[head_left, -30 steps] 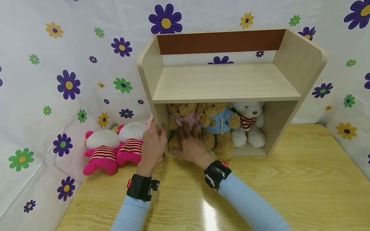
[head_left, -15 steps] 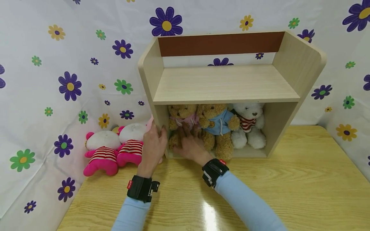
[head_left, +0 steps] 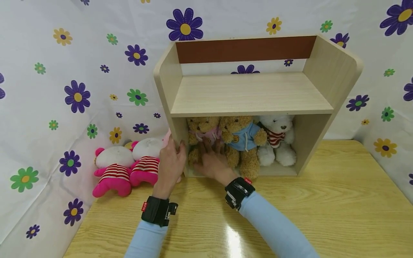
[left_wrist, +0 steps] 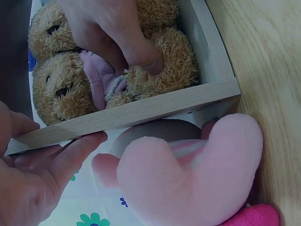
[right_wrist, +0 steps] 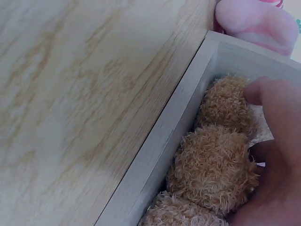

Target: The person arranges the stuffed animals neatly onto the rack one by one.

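Three bears (head_left: 246, 138) sitting in shelf's lower compartment (head_left: 308, 141); we're gripping shelf side (head_left: 178, 128) with left hand (head_left: 171, 161), resting right hand (head_left: 213, 163), spread wide, on pink-clad bear (head_left: 209, 134).

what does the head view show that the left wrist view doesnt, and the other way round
Only the head view shows the white bear and the upper shelf board.

Only the left wrist view clearly shows the rounded limbs of the pale pink plush toy; in the head view the left hand mostly hides it.

Both show that hand on the side panel and the right hand at the bear in pink.
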Tool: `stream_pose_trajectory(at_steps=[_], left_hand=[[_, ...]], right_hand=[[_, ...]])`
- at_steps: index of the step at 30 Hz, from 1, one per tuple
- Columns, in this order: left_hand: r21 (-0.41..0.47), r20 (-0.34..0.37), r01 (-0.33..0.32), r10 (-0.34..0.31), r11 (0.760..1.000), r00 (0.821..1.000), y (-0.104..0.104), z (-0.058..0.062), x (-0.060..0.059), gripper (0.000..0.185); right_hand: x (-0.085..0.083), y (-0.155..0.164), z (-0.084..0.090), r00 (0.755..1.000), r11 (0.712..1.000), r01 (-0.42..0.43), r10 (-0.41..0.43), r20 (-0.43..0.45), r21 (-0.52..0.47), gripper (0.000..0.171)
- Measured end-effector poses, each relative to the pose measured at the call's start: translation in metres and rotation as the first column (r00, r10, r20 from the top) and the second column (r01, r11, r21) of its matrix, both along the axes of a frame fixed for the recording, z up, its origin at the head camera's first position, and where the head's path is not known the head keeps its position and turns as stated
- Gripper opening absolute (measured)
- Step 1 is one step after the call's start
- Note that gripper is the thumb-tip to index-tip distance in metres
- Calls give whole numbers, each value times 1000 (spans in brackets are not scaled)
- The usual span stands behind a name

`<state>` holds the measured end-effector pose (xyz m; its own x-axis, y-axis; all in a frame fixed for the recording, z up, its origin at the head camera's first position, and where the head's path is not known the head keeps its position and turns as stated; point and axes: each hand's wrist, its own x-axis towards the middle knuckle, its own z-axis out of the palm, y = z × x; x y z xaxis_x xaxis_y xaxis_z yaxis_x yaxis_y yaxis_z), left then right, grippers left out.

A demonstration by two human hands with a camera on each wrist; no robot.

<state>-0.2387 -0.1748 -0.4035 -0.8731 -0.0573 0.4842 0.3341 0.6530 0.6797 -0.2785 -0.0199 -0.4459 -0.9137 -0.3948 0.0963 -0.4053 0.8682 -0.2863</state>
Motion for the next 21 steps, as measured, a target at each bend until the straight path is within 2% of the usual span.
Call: stream_pose_trajectory(at_steps=[6, 11, 17, 19, 21], left_hand=[[2, -3, 0, 0, 1000, 1000, 0, 1, -1, 53], [9, 20, -3, 3, 1000, 1000, 2, 1, 2, 53], [9, 34, -18, 18, 1000, 999, 3, 0, 3, 54], [4, 29, -22, 22, 1000, 999, 3, 0, 2, 54], [-1, 21, -18, 18, 1000, 1000, 3, 1, 2, 54]], right_hand=[[8, 6, -1, 995, 999, -31, 30, -99, -15, 79], [17, 15, -9, 971, 997, -67, 57, -234, -34, 69], [26, 28, -11, 953, 990, -123, 100, -287, -65, 58], [30, 34, -10, 940, 987, -146, 117, -321, -69, 56], [33, 41, -9, 916, 982, -176, 137, -378, -70, 51]])
